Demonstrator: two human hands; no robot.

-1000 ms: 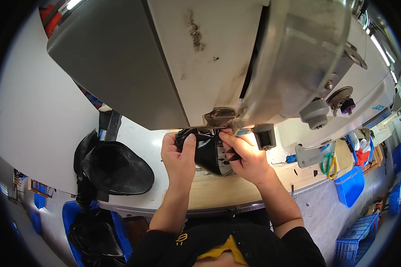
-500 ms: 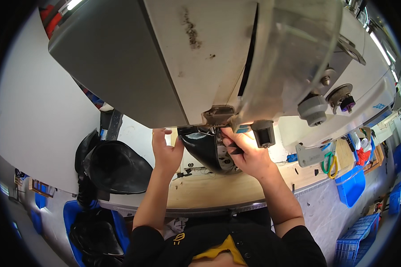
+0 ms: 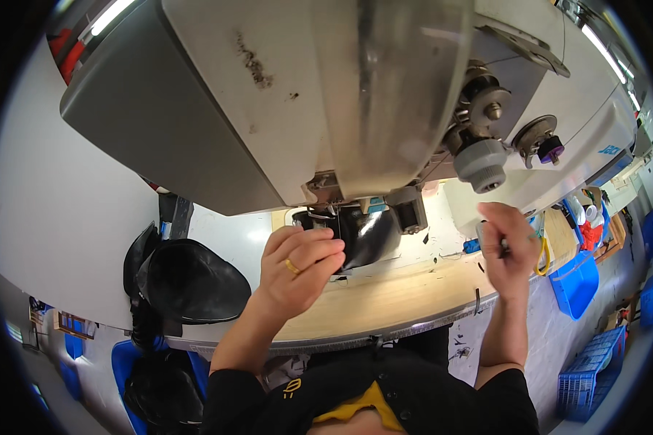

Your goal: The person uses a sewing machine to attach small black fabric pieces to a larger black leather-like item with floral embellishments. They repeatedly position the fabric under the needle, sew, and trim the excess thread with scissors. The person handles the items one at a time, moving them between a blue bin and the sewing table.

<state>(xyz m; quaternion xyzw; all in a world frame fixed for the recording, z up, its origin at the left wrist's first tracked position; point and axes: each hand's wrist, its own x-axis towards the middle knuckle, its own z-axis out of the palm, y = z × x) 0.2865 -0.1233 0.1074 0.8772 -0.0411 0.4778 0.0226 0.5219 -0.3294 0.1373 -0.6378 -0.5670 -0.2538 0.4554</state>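
A glossy black curved piece [image 3: 374,235], which looks like leather, lies beneath the needle end of a large sewing machine [image 3: 297,94]. My left hand [image 3: 297,270], with a gold ring on it, is at the piece's left part. Its fingers are pressed together over the edge, and the thumb is hidden. Off to the right, my right hand [image 3: 510,250] is raised above the table, away from the piece. Those fingers are curled round a small dark object, mostly covered, whose kind I cannot make out.
More black moulded pieces [image 3: 196,283] are stacked on the table at left. Below them, a blue bin [image 3: 123,362] contains others. Yellow-handled scissors [image 3: 544,257] and a blue tray [image 3: 577,286] are at right. The machine head overhangs my hands. Dark scraps dot the wooden edge [image 3: 363,293].
My right hand has left the black piece and moved right. My left hand has come over the piece's left part. The piece now lies differently under the machine, and the whole view has shifted.
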